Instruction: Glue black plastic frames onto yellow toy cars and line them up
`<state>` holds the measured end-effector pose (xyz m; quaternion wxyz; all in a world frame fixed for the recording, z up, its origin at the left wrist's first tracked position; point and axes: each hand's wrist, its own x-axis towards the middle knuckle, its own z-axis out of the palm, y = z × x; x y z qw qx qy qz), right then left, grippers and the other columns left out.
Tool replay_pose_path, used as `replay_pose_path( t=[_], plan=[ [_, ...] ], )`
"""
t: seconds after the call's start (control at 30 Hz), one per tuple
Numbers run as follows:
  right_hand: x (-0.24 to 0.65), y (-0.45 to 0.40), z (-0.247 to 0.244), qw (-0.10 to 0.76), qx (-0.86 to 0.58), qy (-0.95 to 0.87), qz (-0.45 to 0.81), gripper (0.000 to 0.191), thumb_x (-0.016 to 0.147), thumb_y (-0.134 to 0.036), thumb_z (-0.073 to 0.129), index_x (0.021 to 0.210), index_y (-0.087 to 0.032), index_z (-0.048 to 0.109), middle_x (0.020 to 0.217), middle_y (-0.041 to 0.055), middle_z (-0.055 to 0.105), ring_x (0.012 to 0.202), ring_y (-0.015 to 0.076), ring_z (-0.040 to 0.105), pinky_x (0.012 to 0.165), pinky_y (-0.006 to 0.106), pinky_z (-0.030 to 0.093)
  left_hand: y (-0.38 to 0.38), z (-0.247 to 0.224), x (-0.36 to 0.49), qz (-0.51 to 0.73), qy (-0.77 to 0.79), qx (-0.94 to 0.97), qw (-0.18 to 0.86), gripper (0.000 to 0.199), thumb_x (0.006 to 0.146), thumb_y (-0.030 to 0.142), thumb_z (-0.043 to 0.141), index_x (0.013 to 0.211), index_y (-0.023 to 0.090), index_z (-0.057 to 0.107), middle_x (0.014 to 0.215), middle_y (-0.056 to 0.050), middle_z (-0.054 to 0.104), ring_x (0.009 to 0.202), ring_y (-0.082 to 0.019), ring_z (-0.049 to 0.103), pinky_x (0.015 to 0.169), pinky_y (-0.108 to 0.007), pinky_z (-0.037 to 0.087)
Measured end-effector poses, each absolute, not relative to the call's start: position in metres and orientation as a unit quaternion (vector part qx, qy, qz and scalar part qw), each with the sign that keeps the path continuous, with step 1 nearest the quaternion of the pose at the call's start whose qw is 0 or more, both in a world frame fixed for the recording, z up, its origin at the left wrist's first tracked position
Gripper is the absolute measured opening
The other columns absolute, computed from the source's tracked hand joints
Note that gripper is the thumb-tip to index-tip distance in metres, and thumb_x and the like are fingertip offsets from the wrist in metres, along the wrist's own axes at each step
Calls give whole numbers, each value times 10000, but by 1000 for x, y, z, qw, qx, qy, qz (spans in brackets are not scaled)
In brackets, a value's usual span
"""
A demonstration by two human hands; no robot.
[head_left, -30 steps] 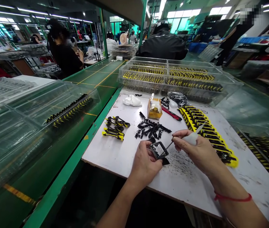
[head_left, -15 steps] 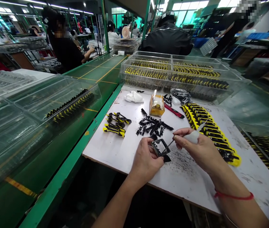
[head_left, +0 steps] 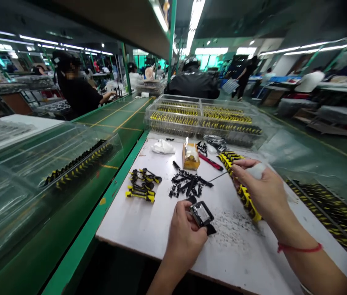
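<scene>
My left hand (head_left: 187, 233) grips a small black rectangular frame (head_left: 202, 214) with a light, shiny middle and dark flaps at two corners. It is held just above the white tabletop. My right hand (head_left: 259, 186) pinches a thin dark rod (head_left: 219, 177), whose tip reaches the right edge of a pile of small black parts (head_left: 187, 180). A whitish squeeze bottle (head_left: 257, 170) rests in the same hand, partly hidden by the fingers. Beneath that hand runs a row of yellow-and-black pieces (head_left: 248, 203), partly covered by it.
Several yellow-and-black parts (head_left: 141, 192) lie at the left. Behind the pile are an amber box (head_left: 191, 157), a red-and-black cutter (head_left: 212, 162) and crumpled white tissue (head_left: 163, 146). Clear trays (head_left: 204, 133) of parts stand at the back. A green conveyor (head_left: 78, 213) borders the left.
My right hand has drawn the rod away from the frame and up to the pile of black parts. My left hand still holds the frame. The head view has tilted up.
</scene>
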<state>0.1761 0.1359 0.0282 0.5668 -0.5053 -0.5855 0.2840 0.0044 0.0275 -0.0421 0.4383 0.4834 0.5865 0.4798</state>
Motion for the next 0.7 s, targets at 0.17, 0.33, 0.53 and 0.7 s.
replay_pose_path(
  t=[0.17,0.33,0.53,0.7],
  plan=[
    [150,179,46,566,-480,-666,76,222,844,-402,570,904,-195,623,740,25,640,627,174,576,621,304,466,33,-44,7,459,601,479,446,524,640,106,620,1117,174,415,800,-13,581,613,-123,561,570,-230,451],
    [119,216,30,541,-444,-713,30,214,877,-371,498,939,-194,600,940,75,655,870,227,606,815,357,462,38,-42,12,450,608,453,471,543,599,45,595,1091,158,397,754,-2,600,540,-105,541,504,-208,405],
    [109,224,9,493,-438,-749,61,282,853,-342,474,1021,-182,634,1045,129,613,920,275,604,828,419,474,46,-49,18,437,640,442,451,586,535,-5,564,1084,144,426,727,4,593,536,-113,535,494,-214,388],
    [127,164,19,434,-448,-768,144,347,840,-448,501,990,-180,663,826,76,650,736,224,629,681,337,514,43,-50,20,440,657,460,404,608,522,-26,537,1109,112,457,796,-38,596,609,-147,571,521,-228,429]
  ],
)
